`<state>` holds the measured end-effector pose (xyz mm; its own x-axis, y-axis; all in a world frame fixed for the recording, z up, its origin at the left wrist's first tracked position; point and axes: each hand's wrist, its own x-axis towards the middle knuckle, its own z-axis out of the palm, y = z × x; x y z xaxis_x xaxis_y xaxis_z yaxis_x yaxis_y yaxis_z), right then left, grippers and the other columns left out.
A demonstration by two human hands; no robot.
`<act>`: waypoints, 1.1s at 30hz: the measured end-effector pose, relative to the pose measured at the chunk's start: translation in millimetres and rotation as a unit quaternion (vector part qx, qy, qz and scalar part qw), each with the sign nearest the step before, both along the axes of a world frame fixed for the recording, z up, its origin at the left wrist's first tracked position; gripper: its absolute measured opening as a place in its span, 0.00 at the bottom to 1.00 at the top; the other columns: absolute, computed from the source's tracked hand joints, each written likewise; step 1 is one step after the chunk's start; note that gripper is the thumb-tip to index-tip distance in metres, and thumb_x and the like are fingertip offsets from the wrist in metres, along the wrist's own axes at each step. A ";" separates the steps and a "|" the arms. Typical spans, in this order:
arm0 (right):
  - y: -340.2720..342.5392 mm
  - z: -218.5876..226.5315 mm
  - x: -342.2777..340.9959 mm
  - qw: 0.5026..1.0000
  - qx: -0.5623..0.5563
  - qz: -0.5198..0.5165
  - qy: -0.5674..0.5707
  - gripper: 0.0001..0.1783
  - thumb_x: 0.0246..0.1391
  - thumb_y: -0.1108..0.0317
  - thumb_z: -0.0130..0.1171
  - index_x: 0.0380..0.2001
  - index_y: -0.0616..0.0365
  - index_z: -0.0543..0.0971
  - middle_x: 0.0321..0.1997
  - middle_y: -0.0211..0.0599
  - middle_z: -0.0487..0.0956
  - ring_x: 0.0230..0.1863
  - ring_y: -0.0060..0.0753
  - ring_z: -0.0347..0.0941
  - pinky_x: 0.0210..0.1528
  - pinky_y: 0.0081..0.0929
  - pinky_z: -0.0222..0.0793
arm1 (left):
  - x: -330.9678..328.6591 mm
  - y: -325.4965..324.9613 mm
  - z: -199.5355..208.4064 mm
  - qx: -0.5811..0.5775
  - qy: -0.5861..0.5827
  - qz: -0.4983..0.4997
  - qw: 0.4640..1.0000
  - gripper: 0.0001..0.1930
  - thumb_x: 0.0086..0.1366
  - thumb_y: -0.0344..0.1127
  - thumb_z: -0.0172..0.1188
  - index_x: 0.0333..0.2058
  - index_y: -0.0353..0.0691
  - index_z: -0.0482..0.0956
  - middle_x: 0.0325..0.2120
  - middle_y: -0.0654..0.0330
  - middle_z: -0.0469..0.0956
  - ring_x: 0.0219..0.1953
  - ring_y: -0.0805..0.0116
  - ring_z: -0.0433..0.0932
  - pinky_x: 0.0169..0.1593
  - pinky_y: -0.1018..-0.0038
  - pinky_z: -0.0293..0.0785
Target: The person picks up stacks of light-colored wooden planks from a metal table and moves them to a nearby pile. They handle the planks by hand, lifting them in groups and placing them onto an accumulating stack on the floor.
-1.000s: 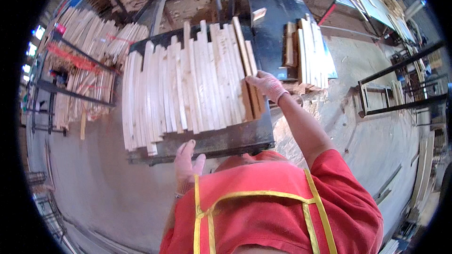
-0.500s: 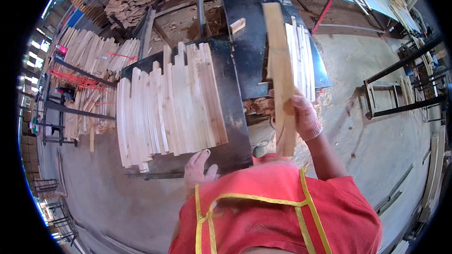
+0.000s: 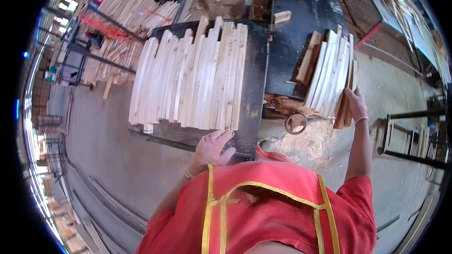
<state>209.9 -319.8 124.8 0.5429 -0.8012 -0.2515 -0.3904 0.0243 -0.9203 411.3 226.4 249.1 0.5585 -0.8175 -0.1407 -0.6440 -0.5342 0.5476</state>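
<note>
My gloved right hand [image 3: 357, 105] is wrapped round the outer edge of a brown wooden board [image 3: 342, 115]. That board lies tilted along the right side of a small stack of pale wooden strips [image 3: 329, 73]. My left hand [image 3: 213, 147], also gloved, has its fingers stretched out and the thumb apart. It rests at the front edge of the dark tabletop [image 3: 254, 73], just below a wide row of pale wooden strips [image 3: 188, 82], and holds nothing. The row's strips lie side by side with uneven far ends.
A short wood block [image 3: 282, 17] and a brown board piece [image 3: 309, 59] lie on the farther dark panel [image 3: 301, 4]. A round handwheel [image 3: 295, 124] sits between the tables, near sawdust. Racked strips [image 3: 117, 23] stand at the left, a metal frame [image 3: 409, 134] at the right.
The board in my right hand has moved from in front of me to the right side of the small stack. The view has turned; my left hand stays by the table's front edge.
</note>
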 end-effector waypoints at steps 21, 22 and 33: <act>283.0 33.7 237.8 0.950 -0.022 0.310 -0.004 0.20 0.70 0.58 0.55 0.55 0.61 0.78 0.49 0.37 0.83 0.50 0.26 0.75 0.55 0.28 0.71 | 24.0 101.6 -55.7 -0.116 0.029 0.420 0.900 0.44 0.68 0.50 0.66 0.74 0.35 0.57 0.72 0.37 0.60 0.72 0.45 0.64 0.73 0.57 0.62; 290.8 27.6 239.0 0.937 -0.022 0.348 -0.006 0.20 0.69 0.59 0.56 0.57 0.60 0.78 0.50 0.36 0.83 0.51 0.25 0.74 0.57 0.28 0.70 | 21.4 108.3 -81.6 -0.150 0.036 0.448 0.881 0.43 0.67 0.49 0.67 0.73 0.35 0.60 0.70 0.38 0.64 0.70 0.45 0.68 0.71 0.58 0.65; 151.4 43.2 68.8 0.988 0.042 -0.023 -0.149 0.31 0.69 0.61 0.58 0.72 0.58 0.70 0.50 0.35 0.80 0.47 0.23 0.73 0.47 0.23 0.72 | 37.9 86.9 -14.1 -0.136 -0.009 0.313 0.940 0.33 0.62 0.39 0.70 0.63 0.34 0.71 0.60 0.42 0.74 0.61 0.42 0.75 0.66 0.57 0.71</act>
<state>278.7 -168.3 168.0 0.5659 -0.8103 -0.1526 -0.0993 0.1167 -0.9882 449.2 313.2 235.0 0.9426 -0.3316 0.0394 -0.2597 -0.6539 0.7107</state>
